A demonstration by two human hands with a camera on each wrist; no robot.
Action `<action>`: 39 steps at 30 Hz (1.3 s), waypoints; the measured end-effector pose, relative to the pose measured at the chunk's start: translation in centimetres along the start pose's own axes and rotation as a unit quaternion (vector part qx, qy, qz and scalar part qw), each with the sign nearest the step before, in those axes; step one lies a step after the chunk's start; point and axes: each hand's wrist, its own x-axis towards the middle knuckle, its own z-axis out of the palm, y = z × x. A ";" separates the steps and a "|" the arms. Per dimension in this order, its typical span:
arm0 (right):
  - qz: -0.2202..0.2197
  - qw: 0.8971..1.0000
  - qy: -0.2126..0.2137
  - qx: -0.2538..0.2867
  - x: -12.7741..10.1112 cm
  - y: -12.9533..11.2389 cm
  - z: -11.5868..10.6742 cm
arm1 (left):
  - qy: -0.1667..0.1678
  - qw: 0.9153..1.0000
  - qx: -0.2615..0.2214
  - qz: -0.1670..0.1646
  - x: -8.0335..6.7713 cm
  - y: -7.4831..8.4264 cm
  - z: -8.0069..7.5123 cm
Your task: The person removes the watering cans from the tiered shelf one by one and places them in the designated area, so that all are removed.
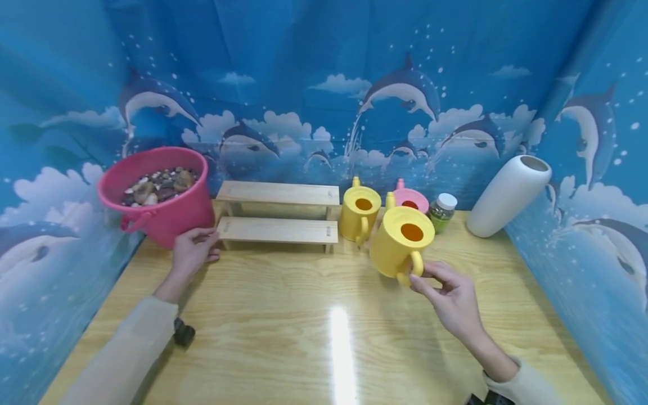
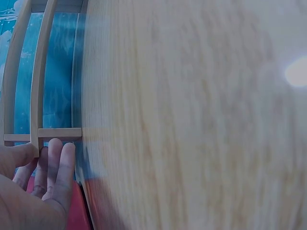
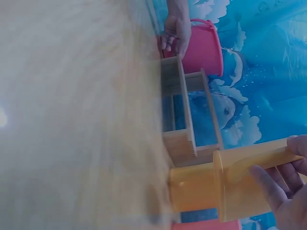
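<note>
- Right hand [image 1: 452,297] pinching the handle of a yellow watering can [image 1: 400,239], tilting it just above the desk [image 1: 324,337], near the middle-right.
- Likely handling light and stiff, being hollow plastic; smooth walls slipping easily, so taking it by the handle loop.
- Left hand [image 1: 194,251] resting with relaxed fingers, holding nothing, touching the base of the pink bucket of pebbles [image 1: 157,194], beside the wooden step shelf [image 1: 278,211].
- Standing behind: second yellow watering can [image 1: 358,211], pink watering can [image 1: 409,198], small jar [image 1: 442,212], white vase [image 1: 508,195] leaning.

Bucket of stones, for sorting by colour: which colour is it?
Pink; the bucket shows best in the head view.
</note>
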 end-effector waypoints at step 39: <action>0.098 0.995 -0.033 -0.013 -2.9 3.6 0.9 | 0.010 0.998 0.058 0.012 -1.1 0.6 -1.2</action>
